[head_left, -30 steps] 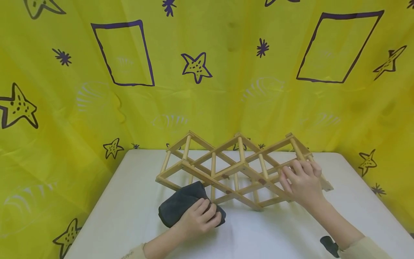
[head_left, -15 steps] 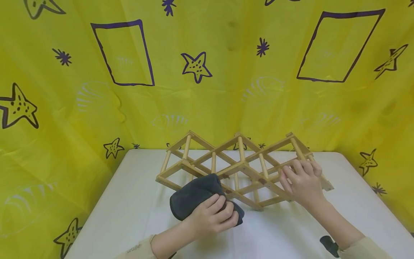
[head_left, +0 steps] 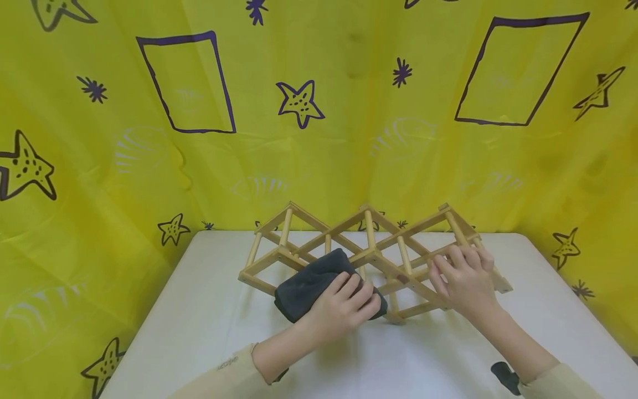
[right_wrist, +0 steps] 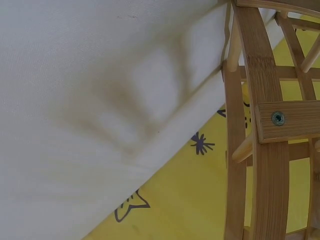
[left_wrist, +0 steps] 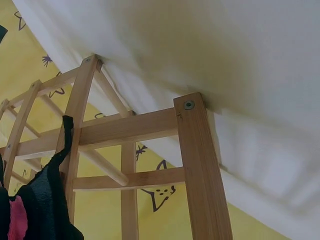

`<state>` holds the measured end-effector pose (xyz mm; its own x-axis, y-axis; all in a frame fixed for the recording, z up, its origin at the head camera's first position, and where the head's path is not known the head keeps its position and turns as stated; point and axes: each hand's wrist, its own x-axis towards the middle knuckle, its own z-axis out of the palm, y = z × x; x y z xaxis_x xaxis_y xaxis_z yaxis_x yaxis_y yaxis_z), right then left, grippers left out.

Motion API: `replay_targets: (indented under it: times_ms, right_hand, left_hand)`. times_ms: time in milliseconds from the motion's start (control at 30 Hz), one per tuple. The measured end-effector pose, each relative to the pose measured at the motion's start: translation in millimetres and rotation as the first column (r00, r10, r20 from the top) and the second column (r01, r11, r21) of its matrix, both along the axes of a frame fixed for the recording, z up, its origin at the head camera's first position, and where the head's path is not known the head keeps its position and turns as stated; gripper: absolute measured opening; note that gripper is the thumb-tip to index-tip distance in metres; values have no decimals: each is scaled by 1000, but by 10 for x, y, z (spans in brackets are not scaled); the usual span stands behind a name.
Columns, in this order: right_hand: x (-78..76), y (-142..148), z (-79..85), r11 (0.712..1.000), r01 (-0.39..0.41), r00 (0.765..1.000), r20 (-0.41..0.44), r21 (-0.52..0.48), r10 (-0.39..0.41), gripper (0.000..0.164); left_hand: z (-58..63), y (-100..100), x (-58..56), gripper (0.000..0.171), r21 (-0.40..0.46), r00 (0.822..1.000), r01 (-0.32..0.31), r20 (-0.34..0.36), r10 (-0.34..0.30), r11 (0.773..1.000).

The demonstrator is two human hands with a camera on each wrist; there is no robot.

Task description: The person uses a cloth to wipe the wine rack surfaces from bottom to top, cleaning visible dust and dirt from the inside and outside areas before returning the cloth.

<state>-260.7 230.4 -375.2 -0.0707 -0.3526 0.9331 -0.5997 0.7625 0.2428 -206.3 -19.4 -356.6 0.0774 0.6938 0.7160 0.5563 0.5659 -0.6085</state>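
Observation:
A wooden lattice rack (head_left: pixel 310 216), with crossed slats joined by round dowels, stands on the table. In the head view my left hand (head_left: pixel 344 310) grips a folded dark cloth (head_left: pixel 311 288) against the rack's front slats, left of its middle. The cloth hides part of the lattice there. My right hand (head_left: pixel 466 280) grips the rack near its right end, its fingertips partly hidden behind the knuckles. The left wrist view shows the rack's slats (left_wrist: pixel 200 170) close up, with an edge of the cloth (left_wrist: pixel 47 200) at lower left. Slats (right_wrist: pixel 270 175) fill the right side of the right wrist view.
The rack stands on a white table (head_left: pixel 199 321), near its back edge. Behind and beside it hangs a yellow curtain (head_left: pixel 339 155) printed with stars and frames. A dark strap-like piece (head_left: pixel 505 378) shows by the right sleeve.
My left hand has moved right and a little up along the rack's front with the cloth in its grip. The right hand and the rack have stayed in place.

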Motion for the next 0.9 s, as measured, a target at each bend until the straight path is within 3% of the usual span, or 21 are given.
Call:
replay_targets:
  times_ms: [333, 500, 667, 900]
  right_hand:
    - [6, 13, -3, 1000, 11, 1000, 25, 18, -11, 29]
    - [1, 25, -7, 1000, 2, 1000, 26, 27, -3, 30]
    - [-6, 27, -12, 1000, 1, 1000, 23, 29, -1, 30]
    - [-3, 21, -14, 1000, -3, 1000, 19, 24, 2, 31]
  left_hand:
    - [-216, -31, -97, 27, 29, 990, -126, 72, 123, 992]
    - [-279, -93, -85, 25, 48, 969, -201, 153, 191, 979]
    - [-284, -138, -49, 17, 39, 950, -261, 189, 249, 965]
    - [-278, -186, -49, 42, 3, 942, -274, 203, 268, 962]
